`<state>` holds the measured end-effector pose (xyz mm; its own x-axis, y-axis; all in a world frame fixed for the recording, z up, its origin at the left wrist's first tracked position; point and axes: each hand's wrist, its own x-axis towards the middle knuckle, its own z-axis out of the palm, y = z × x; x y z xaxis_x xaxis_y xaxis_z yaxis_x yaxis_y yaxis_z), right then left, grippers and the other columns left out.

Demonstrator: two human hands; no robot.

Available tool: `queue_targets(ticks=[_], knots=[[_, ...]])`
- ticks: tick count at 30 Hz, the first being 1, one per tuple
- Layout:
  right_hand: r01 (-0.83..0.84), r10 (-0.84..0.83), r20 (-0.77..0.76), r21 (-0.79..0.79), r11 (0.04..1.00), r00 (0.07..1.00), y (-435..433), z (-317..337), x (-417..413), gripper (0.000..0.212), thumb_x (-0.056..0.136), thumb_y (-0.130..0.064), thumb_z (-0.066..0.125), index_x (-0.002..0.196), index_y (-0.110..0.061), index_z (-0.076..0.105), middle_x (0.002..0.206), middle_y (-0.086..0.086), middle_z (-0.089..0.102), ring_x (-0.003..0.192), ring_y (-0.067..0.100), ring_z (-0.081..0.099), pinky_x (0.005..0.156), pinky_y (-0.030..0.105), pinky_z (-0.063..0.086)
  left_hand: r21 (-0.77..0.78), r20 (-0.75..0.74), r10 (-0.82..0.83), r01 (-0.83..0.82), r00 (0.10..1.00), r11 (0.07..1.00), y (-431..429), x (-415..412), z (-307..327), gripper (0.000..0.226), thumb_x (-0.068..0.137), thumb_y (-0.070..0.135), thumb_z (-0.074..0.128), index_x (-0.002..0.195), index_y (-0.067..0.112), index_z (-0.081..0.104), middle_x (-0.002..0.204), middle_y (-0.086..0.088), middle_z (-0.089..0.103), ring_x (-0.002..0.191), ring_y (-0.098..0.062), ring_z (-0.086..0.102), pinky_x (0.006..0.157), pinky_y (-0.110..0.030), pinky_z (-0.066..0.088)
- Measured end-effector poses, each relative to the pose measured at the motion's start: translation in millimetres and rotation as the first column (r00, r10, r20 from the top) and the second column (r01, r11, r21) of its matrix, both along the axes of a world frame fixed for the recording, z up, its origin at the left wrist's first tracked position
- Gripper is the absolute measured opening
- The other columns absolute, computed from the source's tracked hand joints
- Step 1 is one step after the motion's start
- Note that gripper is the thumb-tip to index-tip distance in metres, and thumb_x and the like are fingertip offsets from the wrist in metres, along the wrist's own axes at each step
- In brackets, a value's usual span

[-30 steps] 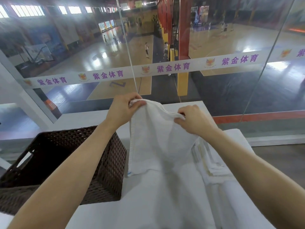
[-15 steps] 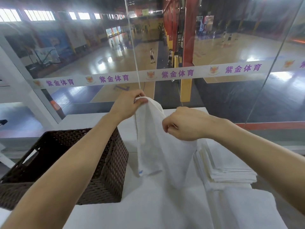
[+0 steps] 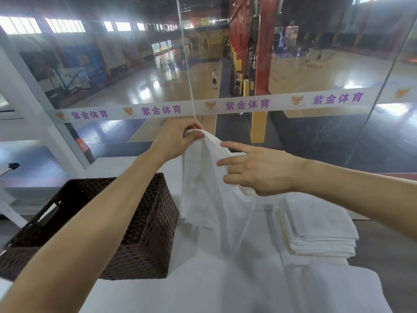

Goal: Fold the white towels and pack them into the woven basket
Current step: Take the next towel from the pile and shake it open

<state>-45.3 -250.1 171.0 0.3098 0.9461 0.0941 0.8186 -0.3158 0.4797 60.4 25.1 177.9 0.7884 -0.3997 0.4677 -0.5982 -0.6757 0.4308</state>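
A white towel (image 3: 209,199) hangs above the white table (image 3: 198,288), held up between both hands. My left hand (image 3: 178,136) pinches its top corner high up. My right hand (image 3: 259,170) is lower and to the right, with index and middle fingers stretched along the cloth. The towel's edge hangs from under its palm; the thumb is hidden. The dark brown woven basket (image 3: 144,233) stands at the left on the table, partly behind my left forearm, and its inside is not visible.
A stack of several folded white towels (image 3: 316,229) lies on the table at the right. A glass wall (image 3: 316,132) with a printed strip rises just behind the table. A white ledge runs along its foot.
My right hand has opened from a fist to stretched fingers and slid lower along the towel. My left hand keeps pinching the top corner.
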Motion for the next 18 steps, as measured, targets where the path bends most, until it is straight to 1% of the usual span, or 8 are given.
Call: queue_targets(ticks=[1,3,4,6,9,14,16,18], knots=[[0.027,-0.027,0.003,0.044,0.999,1.000,1,-1,2,0.022,0.093,-0.009,0.053,0.110,-0.016,0.065,0.095,0.004,0.073,0.122,0.035,0.065,0.128,0.057,0.024,0.008,0.001,0.009,-0.009,1.000,1.000,-1,-3,-1,0.011,0.101,0.033,0.075,0.107,0.028,0.067,0.097,0.010,0.075,0.093,-0.011,0.068,0.086,-0.033,0.057],[0.124,-0.128,0.009,0.192,0.973,0.992,3,3,9,0.010,0.099,-0.020,0.059,0.101,-0.020,0.068,0.085,0.002,0.071,0.096,0.031,0.067,0.120,0.049,0.034,0.020,0.004,0.035,-0.035,0.999,0.999,-3,-11,-5,0.019,0.102,0.032,0.073,0.106,0.030,0.055,0.091,0.013,0.070,0.086,-0.003,0.064,0.076,-0.014,0.048],[0.187,-0.191,-0.010,0.270,0.945,0.981,4,7,12,0.013,0.102,-0.028,0.060,0.097,-0.021,0.070,0.084,0.001,0.070,0.091,0.030,0.066,0.116,0.046,0.036,0.010,-0.003,0.039,-0.039,0.999,0.999,-3,-15,-7,0.017,0.104,0.029,0.072,0.104,0.029,0.055,0.090,0.012,0.070,0.084,-0.001,0.062,0.072,-0.007,0.043],[0.323,-0.318,-0.073,0.360,0.875,0.945,5,13,17,0.031,0.107,-0.041,0.052,0.091,-0.022,0.071,0.082,0.000,0.069,0.086,0.028,0.062,0.110,0.043,0.037,-0.031,-0.016,0.020,-0.021,1.000,0.999,-2,-20,-12,0.016,0.104,0.010,0.068,0.097,0.023,0.062,0.089,0.004,0.070,0.082,-0.002,0.062,0.073,-0.006,0.041],[0.429,-0.423,-0.115,0.432,0.793,0.899,9,16,24,0.045,0.109,-0.053,0.047,0.088,-0.021,0.071,0.078,0.000,0.065,0.080,0.025,0.057,0.101,0.038,0.034,-0.067,-0.074,-0.030,0.025,0.997,0.997,-5,-30,-18,0.037,0.098,-0.009,0.061,0.091,0.025,0.075,0.090,0.012,0.073,0.084,0.010,0.064,0.078,-0.006,0.044],[0.450,-0.453,-0.134,0.529,0.719,0.881,16,10,28,0.049,0.106,-0.059,0.052,0.083,-0.022,0.074,0.063,-0.004,0.059,0.065,0.025,0.045,0.090,0.043,0.040,-0.164,-0.098,-0.173,0.155,0.980,0.974,-13,-44,-11,0.017,0.094,0.035,0.061,0.090,0.039,0.076,0.089,0.018,0.074,0.084,-0.007,0.064,0.074,-0.022,0.047],[0.441,-0.450,-0.140,0.582,0.683,0.882,18,9,27,0.048,0.104,-0.058,0.055,0.081,-0.022,0.076,0.061,-0.004,0.060,0.067,0.027,0.044,0.086,0.044,0.041,-0.176,-0.091,-0.224,0.206,0.970,0.963,-15,-47,-9,0.015,0.095,0.049,0.069,0.091,0.037,0.078,0.087,0.016,0.073,0.081,-0.009,0.063,0.070,-0.025,0.045],[0.476,-0.475,-0.175,0.601,0.643,0.863,21,10,26,0.046,0.101,-0.059,0.057,0.082,-0.022,0.077,0.062,-0.003,0.063,0.075,0.030,0.045,0.084,0.042,0.039,-0.142,-0.056,-0.174,0.164,0.983,0.976,-17,-45,-8,0.025,0.090,0.053,0.078,0.096,0.029,0.081,0.092,0.013,0.075,0.084,-0.013,0.068,0.072,-0.032,0.050]])
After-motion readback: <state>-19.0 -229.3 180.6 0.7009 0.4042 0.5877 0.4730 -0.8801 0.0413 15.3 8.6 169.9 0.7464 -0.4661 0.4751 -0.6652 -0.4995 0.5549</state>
